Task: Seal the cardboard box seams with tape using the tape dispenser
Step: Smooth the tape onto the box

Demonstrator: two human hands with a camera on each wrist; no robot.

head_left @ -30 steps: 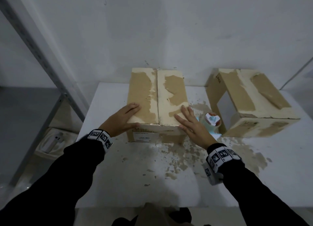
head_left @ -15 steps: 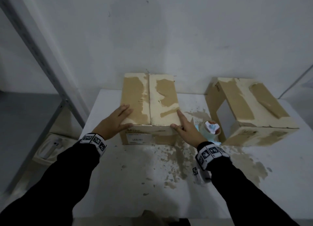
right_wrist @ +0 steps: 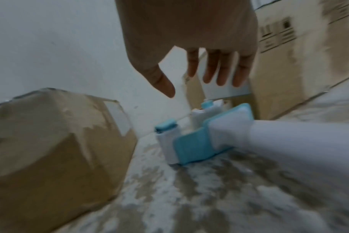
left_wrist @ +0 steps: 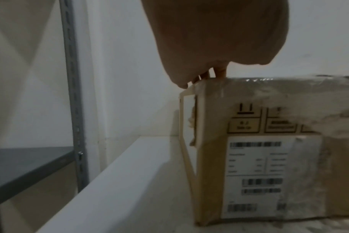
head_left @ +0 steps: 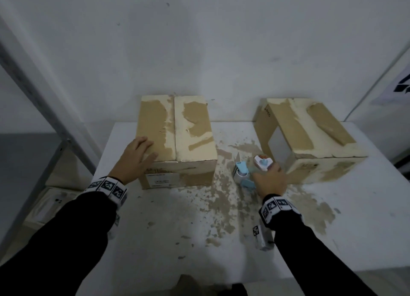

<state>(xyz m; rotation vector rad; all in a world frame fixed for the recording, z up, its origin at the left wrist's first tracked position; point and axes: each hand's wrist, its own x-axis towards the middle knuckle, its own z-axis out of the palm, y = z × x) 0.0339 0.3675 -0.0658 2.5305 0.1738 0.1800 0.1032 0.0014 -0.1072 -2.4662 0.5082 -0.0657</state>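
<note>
A closed cardboard box with a worn, peeled top stands on the white table; its two top flaps meet at a middle seam. My left hand rests flat on the box's near left corner, fingers straight; from the left wrist the fingertips touch the box top edge. A white and blue tape dispenser lies on the table right of the box. My right hand hovers over it with spread fingers, holding nothing; the dispenser lies just below.
A second cardboard box, open at its left end, lies at the right of the table, close behind the dispenser. The tabletop is scuffed brown in the middle. A grey metal shelf post stands to the left, with a white device lower down.
My right hand has left the box's top right corner and moved right, over the tape dispenser. The left hand stays on the box.
</note>
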